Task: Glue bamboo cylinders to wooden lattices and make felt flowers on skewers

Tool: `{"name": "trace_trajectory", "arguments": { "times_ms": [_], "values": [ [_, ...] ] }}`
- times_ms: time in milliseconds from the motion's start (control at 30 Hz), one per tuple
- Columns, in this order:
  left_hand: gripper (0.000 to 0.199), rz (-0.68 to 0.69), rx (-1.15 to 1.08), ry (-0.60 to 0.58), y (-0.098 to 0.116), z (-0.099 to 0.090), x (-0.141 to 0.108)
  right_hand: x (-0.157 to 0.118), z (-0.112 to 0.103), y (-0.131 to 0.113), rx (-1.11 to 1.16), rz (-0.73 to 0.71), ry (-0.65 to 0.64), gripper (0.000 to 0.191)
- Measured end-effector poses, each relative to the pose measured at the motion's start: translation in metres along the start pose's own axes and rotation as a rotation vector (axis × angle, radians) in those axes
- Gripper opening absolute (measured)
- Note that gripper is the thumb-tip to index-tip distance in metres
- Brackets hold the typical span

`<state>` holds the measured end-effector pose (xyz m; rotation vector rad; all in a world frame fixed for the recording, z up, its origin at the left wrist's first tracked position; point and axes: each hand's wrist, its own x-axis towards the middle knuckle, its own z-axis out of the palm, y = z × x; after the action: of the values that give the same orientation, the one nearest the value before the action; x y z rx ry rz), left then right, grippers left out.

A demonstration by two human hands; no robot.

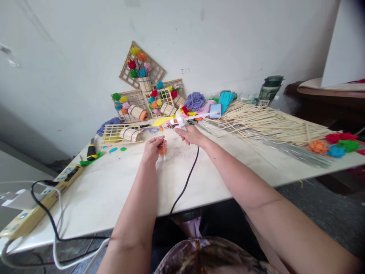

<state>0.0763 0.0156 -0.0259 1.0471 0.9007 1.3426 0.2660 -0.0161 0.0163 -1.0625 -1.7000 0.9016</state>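
Note:
In my right hand (pixel 190 135) is a white hot glue gun (pixel 181 121) with a long glue stick in its back and a black cord hanging down. Its nozzle points left, just above my left hand (pixel 155 147). The left fingers are closed in a pinch around a thin stick (pixel 164 155) that stands nearly upright. An orange felt piece (pixel 163 148) shows behind those fingers, partly hidden; I cannot tell whether it is joined to the stick. Small green and blue felt leaves (pixel 123 149) lie on the table to the left.
Bamboo lattice panels with felt flowers (pixel 142 64) lean at the back. Bamboo sticks (pixel 262 120), silvery wires (pixel 296 150) and coloured felt bundles (pixel 337 151) spread right. A purple yarn heap (pixel 194 101) sits behind. A utility knife (pixel 91 152) and a power strip (pixel 42 199) lie left.

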Motion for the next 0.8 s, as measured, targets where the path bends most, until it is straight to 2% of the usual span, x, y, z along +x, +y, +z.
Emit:
{"name": "trace_trajectory", "arguments": {
  "times_ms": [133,800],
  "values": [
    [0.03,-0.006,0.003,-0.003,-0.0004,-0.0002,0.0,-0.0006,-0.0003,-0.0027,0.025,0.009,0.036,0.034],
    [0.03,-0.002,0.016,-0.029,-0.0022,-0.0007,0.0012,0.0005,0.0008,-0.0008,-0.016,0.008,0.061,0.035]
  ]
}}
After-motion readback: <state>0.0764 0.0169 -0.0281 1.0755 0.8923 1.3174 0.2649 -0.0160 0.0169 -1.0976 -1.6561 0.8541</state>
